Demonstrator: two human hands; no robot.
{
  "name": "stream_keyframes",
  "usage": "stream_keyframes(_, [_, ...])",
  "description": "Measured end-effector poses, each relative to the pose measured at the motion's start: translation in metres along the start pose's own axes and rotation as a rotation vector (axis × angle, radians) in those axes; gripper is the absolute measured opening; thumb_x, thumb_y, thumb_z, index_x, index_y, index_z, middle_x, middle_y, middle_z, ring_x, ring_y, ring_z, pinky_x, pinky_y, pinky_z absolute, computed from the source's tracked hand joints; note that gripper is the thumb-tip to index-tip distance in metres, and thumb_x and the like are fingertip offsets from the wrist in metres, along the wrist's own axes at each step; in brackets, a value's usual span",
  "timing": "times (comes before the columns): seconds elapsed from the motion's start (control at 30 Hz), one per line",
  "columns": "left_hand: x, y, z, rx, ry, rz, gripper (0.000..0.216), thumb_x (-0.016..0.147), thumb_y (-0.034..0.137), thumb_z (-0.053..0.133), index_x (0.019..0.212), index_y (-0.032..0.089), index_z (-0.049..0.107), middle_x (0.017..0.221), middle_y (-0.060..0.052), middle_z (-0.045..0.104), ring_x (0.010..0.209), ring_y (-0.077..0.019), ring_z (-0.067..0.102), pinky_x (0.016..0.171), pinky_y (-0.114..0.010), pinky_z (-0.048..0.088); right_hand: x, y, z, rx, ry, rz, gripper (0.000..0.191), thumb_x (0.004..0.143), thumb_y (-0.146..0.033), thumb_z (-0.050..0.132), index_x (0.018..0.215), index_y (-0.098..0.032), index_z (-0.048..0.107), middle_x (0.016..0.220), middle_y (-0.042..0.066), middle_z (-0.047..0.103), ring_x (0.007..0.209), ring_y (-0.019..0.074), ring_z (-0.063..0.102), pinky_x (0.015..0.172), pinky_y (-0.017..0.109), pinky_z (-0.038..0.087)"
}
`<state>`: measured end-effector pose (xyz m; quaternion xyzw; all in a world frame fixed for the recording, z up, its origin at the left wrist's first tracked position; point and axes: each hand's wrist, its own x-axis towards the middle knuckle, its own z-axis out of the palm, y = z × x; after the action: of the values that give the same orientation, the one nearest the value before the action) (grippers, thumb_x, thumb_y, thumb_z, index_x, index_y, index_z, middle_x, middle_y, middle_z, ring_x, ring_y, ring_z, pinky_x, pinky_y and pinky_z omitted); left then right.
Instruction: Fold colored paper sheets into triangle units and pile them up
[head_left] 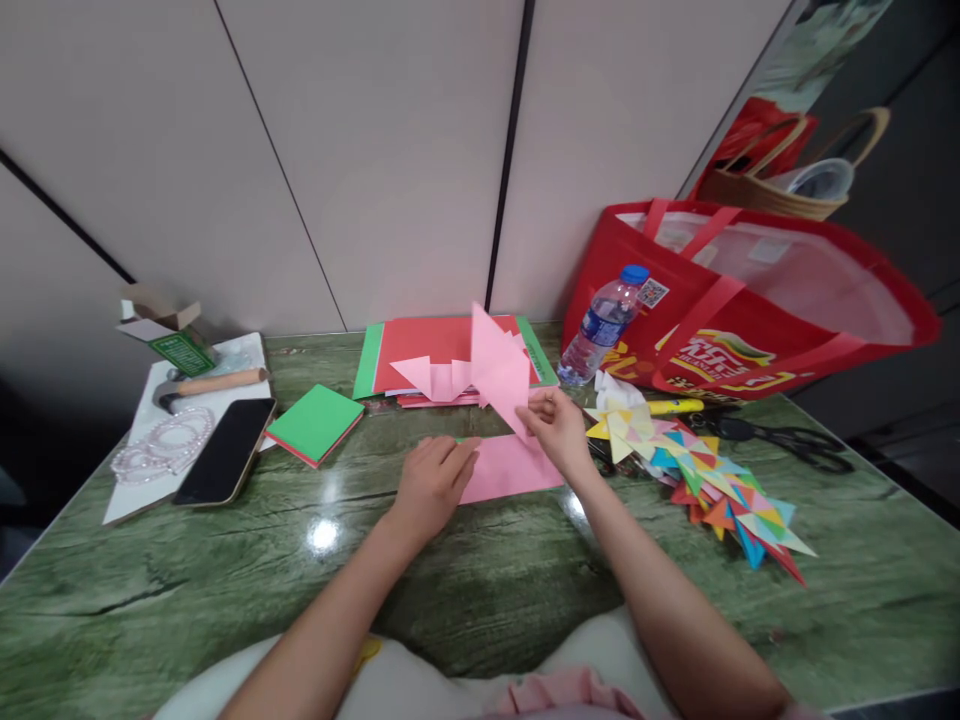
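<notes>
A pink sheet of paper [511, 472] lies flat on the table in front of me. My left hand [435, 484] is on its left end, fingers bent and pressed down against it. Between the thumb and fingers of my right hand [556, 428] is the lower corner of a pink paper flap [498, 370] that stands upright over the sheet. Whether flap and sheet are one piece, I cannot tell. Behind the flap, folded pink paper pieces [448, 381] rest on a stack of red and green paper [420, 345].
Left: green paper squares [319, 418], a phone [227, 450], a bead string [166, 442], a wooden-handled tool [217, 383] and a small green box [180, 345]. Right: a water bottle [600, 330], a red bag [720, 300], a multicoloured folded-paper chain [712, 475] and black scissors [787, 440].
</notes>
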<state>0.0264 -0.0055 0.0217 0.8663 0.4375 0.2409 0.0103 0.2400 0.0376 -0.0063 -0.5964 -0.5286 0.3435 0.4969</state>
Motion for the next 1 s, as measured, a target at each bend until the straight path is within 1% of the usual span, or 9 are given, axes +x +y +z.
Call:
stream_keyframes(0.07, [0.002, -0.001, 0.004, 0.004, -0.188, -0.041, 0.028, 0.09, 0.033, 0.047, 0.111, 0.02, 0.059, 0.088, -0.007, 0.063, 0.085, -0.0196, 0.055, 0.077, -0.033, 0.042, 0.007, 0.006, 0.001, 0.082, 0.031, 0.048, 0.044, 0.069, -0.049, 0.062, 0.097, -0.017, 0.051, 0.09, 0.009, 0.063, 0.067, 0.0167, 0.061, 0.057, 0.03, 0.054])
stream_keyframes(0.17, [0.005, -0.002, 0.007, 0.018, -0.418, -0.097, 0.044, 0.079, 0.038, 0.063, 0.118, 0.02, 0.055, 0.109, -0.01, 0.06, 0.1, -0.0255, 0.053, 0.086, -0.039, 0.04, 0.016, 0.01, 0.004, 0.269, -0.085, 0.039, 0.061, 0.07, -0.049, 0.062, 0.121, -0.021, 0.043, 0.123, 0.012, 0.053, 0.093, 0.0198, 0.062, 0.075, 0.035, 0.055])
stream_keyframes(0.23, [0.005, -0.003, 0.006, 0.013, -0.476, -0.118, 0.054, 0.075, 0.039, 0.067, 0.122, 0.02, 0.051, 0.119, -0.012, 0.056, 0.109, -0.0277, 0.049, 0.091, -0.042, 0.038, 0.018, 0.011, 0.005, 0.34, -0.193, 0.001, 0.072, 0.072, -0.044, 0.062, 0.134, -0.029, 0.029, 0.139, 0.011, 0.04, 0.111, 0.0199, 0.055, 0.088, 0.037, 0.051])
stream_keyframes(0.3, [0.006, -0.003, 0.004, 0.012, -0.497, -0.128, 0.06, 0.072, 0.04, 0.069, 0.124, 0.02, 0.049, 0.124, -0.013, 0.054, 0.113, -0.0286, 0.046, 0.094, -0.043, 0.036, 0.016, 0.01, 0.005, 0.293, -0.225, -0.018, 0.074, 0.075, -0.037, 0.06, 0.138, -0.031, 0.022, 0.143, 0.01, 0.034, 0.12, 0.0195, 0.049, 0.094, 0.038, 0.046])
stream_keyframes(0.37, [0.006, -0.004, 0.002, 0.026, -0.515, -0.136, 0.061, 0.07, 0.039, 0.071, 0.124, 0.021, 0.049, 0.126, -0.013, 0.052, 0.115, -0.029, 0.045, 0.094, -0.043, 0.035, 0.011, 0.007, 0.004, 0.123, -0.18, -0.033, 0.065, 0.075, -0.03, 0.059, 0.135, -0.027, 0.033, 0.138, 0.011, 0.041, 0.118, 0.0201, 0.05, 0.093, 0.038, 0.046])
stream_keyframes(0.43, [0.007, -0.004, 0.0, 0.038, -0.534, -0.139, 0.062, 0.068, 0.038, 0.073, 0.123, 0.021, 0.048, 0.127, -0.012, 0.051, 0.116, -0.0291, 0.044, 0.094, -0.042, 0.034, 0.004, 0.001, 0.001, -0.097, -0.163, -0.069, 0.044, 0.074, -0.024, 0.058, 0.118, -0.02, 0.052, 0.119, 0.011, 0.057, 0.105, 0.0202, 0.057, 0.086, 0.036, 0.049])
stream_keyframes(0.53, [0.008, -0.003, -0.003, 0.039, -0.56, -0.135, 0.062, 0.066, 0.037, 0.075, 0.119, 0.021, 0.048, 0.124, -0.011, 0.053, 0.114, -0.0281, 0.045, 0.092, -0.041, 0.036, -0.009, -0.011, 0.0, -0.295, -0.346, -0.136, 0.019, 0.071, -0.021, 0.063, 0.09, -0.017, 0.063, 0.085, 0.005, 0.066, 0.075, 0.0157, 0.061, 0.072, 0.029, 0.05])
stream_keyframes(0.73, [0.009, -0.003, -0.008, 0.028, -0.588, -0.105, 0.044, 0.066, 0.029, 0.075, 0.102, 0.019, 0.052, 0.117, -0.008, 0.054, 0.11, -0.0252, 0.048, 0.09, -0.04, 0.037, -0.026, -0.025, 0.011, -0.407, -0.774, -0.196, 0.027, 0.058, -0.017, 0.076, 0.082, -0.014, 0.064, 0.076, 0.002, 0.064, 0.067, 0.0133, 0.056, 0.061, 0.022, 0.044])
stream_keyframes(1.0, [0.009, -0.001, -0.011, 0.04, -0.64, -0.083, 0.028, 0.072, 0.021, 0.069, 0.097, 0.016, 0.057, 0.12, -0.011, 0.053, 0.114, -0.0267, 0.046, 0.094, -0.042, 0.037, -0.028, -0.022, 0.015, -0.538, -0.863, -0.197, 0.035, 0.055, -0.019, 0.078, 0.088, -0.015, 0.065, 0.077, 0.001, 0.062, 0.069, 0.0145, 0.055, 0.061, 0.022, 0.041])
